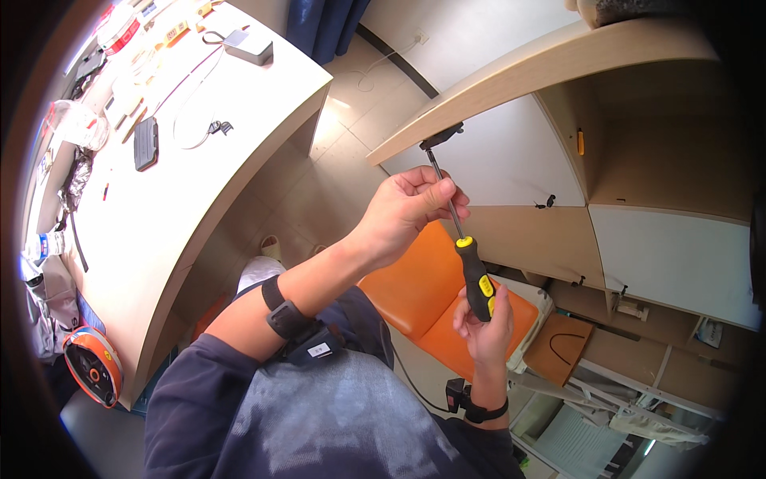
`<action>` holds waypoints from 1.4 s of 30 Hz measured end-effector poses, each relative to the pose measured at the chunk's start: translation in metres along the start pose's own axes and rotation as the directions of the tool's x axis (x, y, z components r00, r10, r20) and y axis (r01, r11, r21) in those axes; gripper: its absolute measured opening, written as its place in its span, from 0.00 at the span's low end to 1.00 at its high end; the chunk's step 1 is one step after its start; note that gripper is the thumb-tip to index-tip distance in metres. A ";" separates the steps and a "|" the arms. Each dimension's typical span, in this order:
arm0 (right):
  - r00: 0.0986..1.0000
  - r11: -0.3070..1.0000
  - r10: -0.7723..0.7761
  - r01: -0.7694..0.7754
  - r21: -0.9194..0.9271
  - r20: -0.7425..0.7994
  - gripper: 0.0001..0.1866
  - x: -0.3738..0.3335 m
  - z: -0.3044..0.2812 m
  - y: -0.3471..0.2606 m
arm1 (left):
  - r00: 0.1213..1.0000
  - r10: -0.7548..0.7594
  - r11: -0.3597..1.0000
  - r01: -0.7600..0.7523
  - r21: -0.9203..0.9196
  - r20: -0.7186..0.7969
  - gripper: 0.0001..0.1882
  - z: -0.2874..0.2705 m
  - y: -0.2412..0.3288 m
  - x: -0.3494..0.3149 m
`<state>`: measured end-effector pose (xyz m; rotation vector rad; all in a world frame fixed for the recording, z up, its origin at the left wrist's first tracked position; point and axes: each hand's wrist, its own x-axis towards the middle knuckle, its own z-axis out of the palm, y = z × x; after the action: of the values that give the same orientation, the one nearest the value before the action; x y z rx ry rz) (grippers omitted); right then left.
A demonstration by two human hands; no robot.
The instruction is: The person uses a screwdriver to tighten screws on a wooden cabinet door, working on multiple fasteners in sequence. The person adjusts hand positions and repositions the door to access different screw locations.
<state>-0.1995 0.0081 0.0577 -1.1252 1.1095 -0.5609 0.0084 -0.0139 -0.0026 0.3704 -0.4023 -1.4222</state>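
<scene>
A screwdriver (476, 275) with a black and yellow handle stands slanted, its shaft pointing up and away from me. My right hand (488, 326) is closed around the lower end of that handle. Further up, the thumb and fingers of my left hand (411, 209) pinch the metal shaft. The screwdriver's tip meets a small black fitting (443, 137) on the underside of the pale wooden cabinet edge (487, 92). Whether the tip sits in a screw is too small to tell.
To the left is a white desk (239, 104) with a dark case (146, 144), a grey box (249, 46) and cables. An orange chair (415, 295) stands below my hands. Cabinet doors (678, 259) with black handles and a shelf are at right.
</scene>
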 end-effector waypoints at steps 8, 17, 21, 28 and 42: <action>0.979 0.953 0.127 -0.166 0.255 0.161 0.31 0.003 -0.006 0.006 | 0.999 -0.044 0.998 0.043 0.054 0.026 0.12 -0.001 0.008 -0.007; 0.968 0.929 -0.244 0.252 -0.272 0.062 0.20 -0.006 0.011 0.009 | 0.998 -0.033 0.990 0.040 0.132 -0.052 0.11 -0.005 0.009 -0.005; 0.993 0.993 -0.097 0.101 -0.060 0.066 0.26 -0.007 0.010 0.006 | 1.000 0.016 0.992 -0.019 0.122 0.024 0.11 -0.006 0.010 -0.003; 0.967 0.904 0.155 -0.222 0.366 0.203 0.33 -0.002 0.006 0.000 | 0.995 -0.061 0.997 0.058 0.046 0.074 0.11 -0.002 0.017 -0.004; 0.993 0.994 -0.108 0.108 -0.008 -0.039 0.18 -0.003 0.025 -0.001 | 0.998 -0.038 0.994 0.034 0.101 0.043 0.11 -0.010 0.019 0.002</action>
<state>-0.1777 0.0210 0.0607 -1.1884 1.0890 -0.6672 0.0302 -0.0139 -0.0015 0.4294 -0.5069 -1.4506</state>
